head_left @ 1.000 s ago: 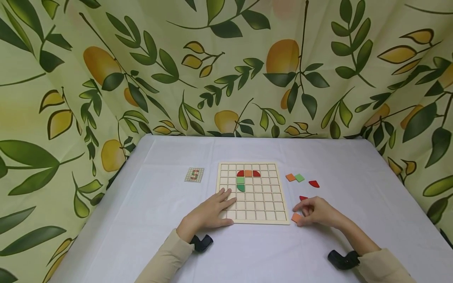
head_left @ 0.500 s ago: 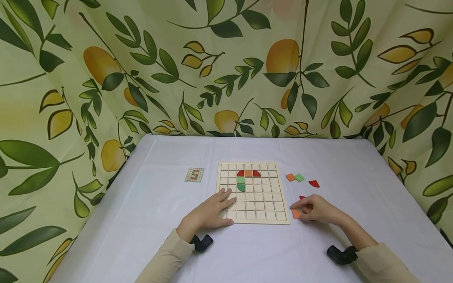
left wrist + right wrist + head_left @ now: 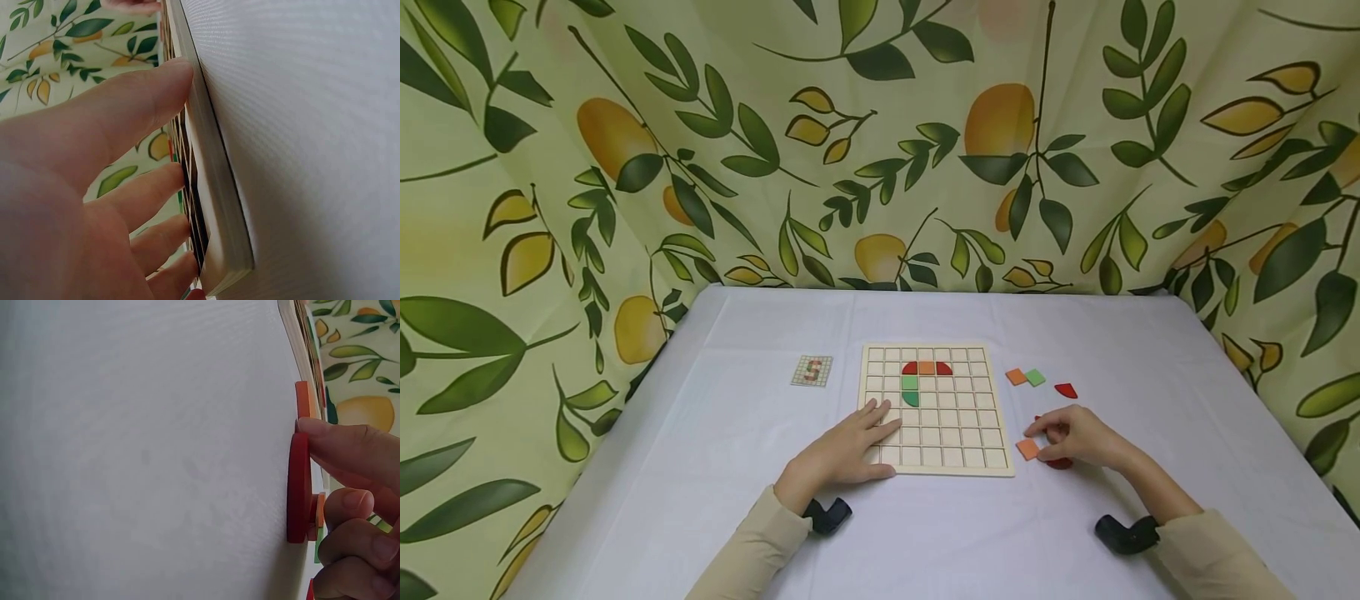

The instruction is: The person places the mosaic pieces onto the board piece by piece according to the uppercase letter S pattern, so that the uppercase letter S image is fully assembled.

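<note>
A wooden grid board (image 3: 958,471) lies on the table. Several coloured tiles sit in its squares: red quarter-rounds at both ends of an orange square (image 3: 927,367), then a light green square (image 3: 910,382) and a dark green quarter-round (image 3: 911,398) below. My left hand (image 3: 847,443) rests with spread fingers on the board's lower left edge. At the board's right, my right hand (image 3: 1081,435) is low over loose tiles, its thumb by a loose orange square (image 3: 1027,449) and a red curved tile (image 3: 299,487). Index fingertip and thumb stand apart. Another red tile is mostly hidden behind the fingers.
Left of the board lies a small pattern card (image 3: 812,371) with a coloured figure on a grid. Beyond the right hand lie an orange square (image 3: 1016,377), a green square (image 3: 1035,377) and a red quarter-round (image 3: 1066,390). A leaf-and-fruit curtain (image 3: 880,167) hangs behind the table.
The loose orange square has turned and shifted slightly away from me. My right hand has drawn slightly back to the right, uncovering a red tile under it. The left hand stays put.
</note>
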Tool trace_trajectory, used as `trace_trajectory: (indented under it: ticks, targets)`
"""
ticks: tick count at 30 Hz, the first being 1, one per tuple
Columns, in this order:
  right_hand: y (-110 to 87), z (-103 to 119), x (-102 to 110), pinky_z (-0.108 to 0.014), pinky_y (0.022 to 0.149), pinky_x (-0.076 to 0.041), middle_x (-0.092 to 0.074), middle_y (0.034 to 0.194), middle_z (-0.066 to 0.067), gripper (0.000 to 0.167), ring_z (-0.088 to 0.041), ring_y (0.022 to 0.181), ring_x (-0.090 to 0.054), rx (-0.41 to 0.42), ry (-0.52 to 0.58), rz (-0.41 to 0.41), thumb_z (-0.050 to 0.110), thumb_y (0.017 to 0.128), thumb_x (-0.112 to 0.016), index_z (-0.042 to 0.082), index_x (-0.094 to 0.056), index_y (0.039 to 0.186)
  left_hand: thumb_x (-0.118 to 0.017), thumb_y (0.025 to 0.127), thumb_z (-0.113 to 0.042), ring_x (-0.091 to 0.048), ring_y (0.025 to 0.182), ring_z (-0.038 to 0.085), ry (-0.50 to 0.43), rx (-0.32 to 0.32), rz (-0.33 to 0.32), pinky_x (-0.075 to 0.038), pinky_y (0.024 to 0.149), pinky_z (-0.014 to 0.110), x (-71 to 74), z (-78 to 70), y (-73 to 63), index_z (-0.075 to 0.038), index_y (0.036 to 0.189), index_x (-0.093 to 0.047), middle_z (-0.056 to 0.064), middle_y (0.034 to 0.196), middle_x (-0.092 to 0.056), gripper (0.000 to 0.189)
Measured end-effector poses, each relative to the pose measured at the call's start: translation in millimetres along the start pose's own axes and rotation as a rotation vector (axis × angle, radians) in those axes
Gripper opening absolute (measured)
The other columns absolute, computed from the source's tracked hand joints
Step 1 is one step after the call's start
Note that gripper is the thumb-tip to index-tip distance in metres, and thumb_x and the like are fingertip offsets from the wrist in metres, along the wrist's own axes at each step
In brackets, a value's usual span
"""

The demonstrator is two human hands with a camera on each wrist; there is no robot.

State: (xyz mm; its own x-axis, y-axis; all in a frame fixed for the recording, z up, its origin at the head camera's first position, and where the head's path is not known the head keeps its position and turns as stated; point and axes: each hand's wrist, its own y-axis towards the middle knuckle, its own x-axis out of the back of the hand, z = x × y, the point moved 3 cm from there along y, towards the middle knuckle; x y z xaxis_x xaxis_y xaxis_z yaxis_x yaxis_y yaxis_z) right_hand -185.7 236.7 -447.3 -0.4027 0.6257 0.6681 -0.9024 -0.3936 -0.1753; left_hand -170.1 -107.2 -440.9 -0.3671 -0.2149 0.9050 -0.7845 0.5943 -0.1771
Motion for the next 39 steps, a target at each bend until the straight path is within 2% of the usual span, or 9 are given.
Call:
trace_trajectory:
  ticks: [8, 15, 19, 33, 39]
  targets:
    - [1.9, 2.3, 0.1, -0.017, 0.050, -0.030, -0.040, 0.062, 0.005, 0.023, -0.002, 0.059, -0.036, -0.016, -0.033, -0.021, 0.008, 0.071, -0.080, 0.003, -0.076, 0.093, -0.066, 0.088, -0.041, -0.020, 0.152, 0.033, 0.000, -0.009, 0.001, -0.027, 0.122, 0.050, 0.7, -0.2, -0.3, -0.016, 0.147, -0.041, 0.011, 0.161, -0.027, 0.069]
    - [3.4, 0.9, 1.3, -0.016, 0.053, -0.030, -0.040, 0.063, 0.006, 0.023, 0.000, 0.061, -0.036, 0.019, -0.045, -0.022, 0.010, 0.070, -0.081, 0.003, -0.075, 0.091, -0.065, 0.089, -0.042, -0.019, 0.152, 0.033, -0.002, -0.007, 0.002, -0.027, 0.122, 0.050, 0.3, 0.1, 0.0, -0.017, 0.147, -0.041, 0.010, 0.161, -0.027, 0.068]
    - [3.5, 0.7, 0.4, -0.016, 0.052, -0.030, -0.044, 0.066, 0.004, 0.024, -0.001, 0.062, -0.037, 0.000, -0.047, -0.025, 0.013, 0.070, -0.082, 0.003, -0.075, 0.091, -0.065, 0.088, -0.042, -0.019, 0.152, 0.033, -0.004, -0.006, 0.000, -0.026, 0.122, 0.050, -0.7, 0.8, 0.4, -0.017, 0.148, -0.041, 0.010, 0.161, -0.027, 0.069]
    - [4.2, 5.6, 0.1, -0.016, 0.052, -0.029, -0.043, 0.064, 0.005, 0.023, -0.002, 0.061, -0.037, -0.024, -0.060, -0.029, 0.015, 0.071, -0.082, 0.005, -0.074, 0.090, -0.065, 0.088, -0.042, -0.020, 0.152, 0.033, -0.003, -0.005, -0.001, -0.027, 0.122, 0.050, 0.5, -0.2, -1.2, -0.016, 0.147, -0.041, 0.011, 0.161, -0.027, 0.068]
    - [7.0, 8.1, 2.1, -0.016, 0.052, -0.030, -0.042, 0.064, 0.005, 0.023, -0.001, 0.060, -0.037, 0.000, -0.045, -0.022, 0.014, 0.071, -0.082, 0.004, -0.073, 0.090, -0.065, 0.088, -0.041, -0.020, 0.152, 0.033, -0.001, -0.010, -0.004, -0.027, 0.122, 0.050, -0.4, 0.7, -0.5, -0.016, 0.147, -0.041, 0.011, 0.161, -0.027, 0.069]
